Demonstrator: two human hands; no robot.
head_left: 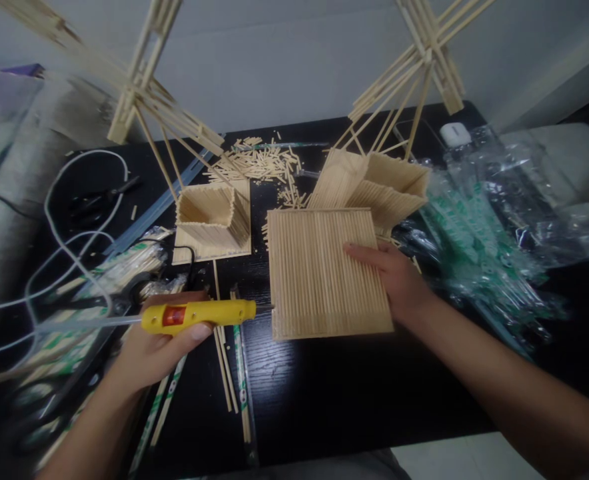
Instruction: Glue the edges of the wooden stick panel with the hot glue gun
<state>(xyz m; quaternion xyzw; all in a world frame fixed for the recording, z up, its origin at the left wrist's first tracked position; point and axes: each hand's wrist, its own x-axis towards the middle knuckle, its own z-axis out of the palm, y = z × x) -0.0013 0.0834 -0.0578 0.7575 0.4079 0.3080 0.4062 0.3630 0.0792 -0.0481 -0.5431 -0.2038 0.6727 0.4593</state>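
Note:
My left hand (162,350) is closed around a yellow glue gun (199,314), held level with its nozzle touching the left edge of a flat square panel of wooden sticks (314,273). My right hand (392,277) rests on the panel's right side, fingers stretched out flat and pressing it onto the black table (324,393). A glue stick pokes out of the back of the gun to the left.
A square stick box on a base (213,220) stands left of the panel, a second stick structure (374,187) behind it. Cut stick pieces (257,160), loose chopsticks (234,373), plastic wrappers (484,233), white cable (74,253) and pliers (97,200) lie around. Stick frames (154,107) hang overhead.

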